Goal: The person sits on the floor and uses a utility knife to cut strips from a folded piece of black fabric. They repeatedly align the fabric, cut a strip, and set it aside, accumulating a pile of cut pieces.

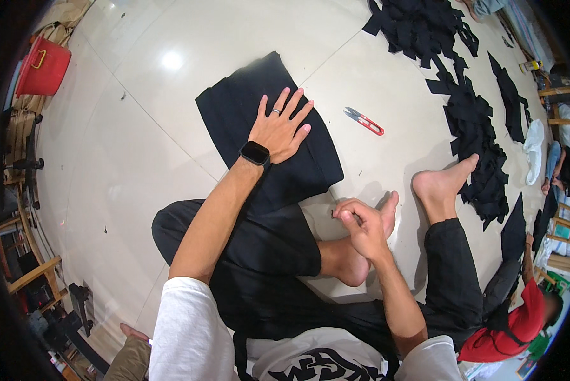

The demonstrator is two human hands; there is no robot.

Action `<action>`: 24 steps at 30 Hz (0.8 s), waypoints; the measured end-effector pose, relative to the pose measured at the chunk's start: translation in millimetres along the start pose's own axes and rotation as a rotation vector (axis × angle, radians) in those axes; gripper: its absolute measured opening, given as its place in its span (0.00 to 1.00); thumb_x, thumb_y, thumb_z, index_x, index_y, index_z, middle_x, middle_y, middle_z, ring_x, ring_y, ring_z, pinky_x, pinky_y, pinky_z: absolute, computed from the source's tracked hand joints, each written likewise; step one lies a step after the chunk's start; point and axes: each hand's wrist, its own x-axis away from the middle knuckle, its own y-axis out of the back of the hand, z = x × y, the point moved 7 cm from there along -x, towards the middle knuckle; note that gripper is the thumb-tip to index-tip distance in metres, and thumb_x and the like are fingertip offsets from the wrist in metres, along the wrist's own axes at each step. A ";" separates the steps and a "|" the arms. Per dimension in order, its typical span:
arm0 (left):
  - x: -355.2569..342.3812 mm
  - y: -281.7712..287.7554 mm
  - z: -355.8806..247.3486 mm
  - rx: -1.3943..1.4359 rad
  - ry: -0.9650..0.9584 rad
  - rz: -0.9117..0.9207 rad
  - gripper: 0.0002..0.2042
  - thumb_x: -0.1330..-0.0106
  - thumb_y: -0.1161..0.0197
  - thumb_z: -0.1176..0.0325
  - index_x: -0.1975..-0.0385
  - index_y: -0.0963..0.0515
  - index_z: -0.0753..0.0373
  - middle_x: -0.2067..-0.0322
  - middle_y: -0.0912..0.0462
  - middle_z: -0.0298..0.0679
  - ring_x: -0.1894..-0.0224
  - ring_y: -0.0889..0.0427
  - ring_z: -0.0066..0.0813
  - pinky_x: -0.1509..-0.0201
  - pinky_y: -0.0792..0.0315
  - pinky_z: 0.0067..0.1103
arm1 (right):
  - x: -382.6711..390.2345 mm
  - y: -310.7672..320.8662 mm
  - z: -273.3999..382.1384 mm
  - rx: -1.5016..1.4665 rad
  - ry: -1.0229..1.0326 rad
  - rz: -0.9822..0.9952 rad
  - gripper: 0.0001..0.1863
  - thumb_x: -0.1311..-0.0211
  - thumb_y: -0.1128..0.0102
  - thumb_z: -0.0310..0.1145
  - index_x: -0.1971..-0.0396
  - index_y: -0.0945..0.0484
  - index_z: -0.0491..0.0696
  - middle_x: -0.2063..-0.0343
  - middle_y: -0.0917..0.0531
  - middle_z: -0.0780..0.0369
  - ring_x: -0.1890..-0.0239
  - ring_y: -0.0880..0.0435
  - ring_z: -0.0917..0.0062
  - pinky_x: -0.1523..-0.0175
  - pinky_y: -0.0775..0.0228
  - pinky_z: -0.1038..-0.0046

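A stack or folded piece of black cloth (234, 101) lies on the floor in front of me, its near end reaching my bent knee. Spread flat on top of it is my left hand (277, 132), with a ring and a black watch at the wrist. My right hand (361, 225) is curled closed above my bare foot, to the right of the cloth. A tiny dark bit shows at its fingertips, too small to name. Red-handled thread snips (364, 121) lie on the floor right of the cloth, apart from both hands.
Long heaps of black cloth strips (478, 140) run along the right side. A white cloth (534, 152) lies beyond them. One person in a red shirt (513, 327) sits at the lower right. A red bucket (44, 66) stands at the far left, near wooden racks.
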 end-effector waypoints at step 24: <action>-3.1 -5.4 1.2 -0.004 0.020 0.010 0.30 0.20 0.63 0.43 0.22 0.41 0.46 0.19 0.50 0.40 0.19 0.52 0.49 0.21 0.57 0.60 | 113.4 13.9 57.2 0.781 0.381 0.512 0.11 0.60 0.34 0.28 0.71 0.18 0.46 0.67 0.22 0.62 0.58 0.24 0.66 0.47 0.30 0.64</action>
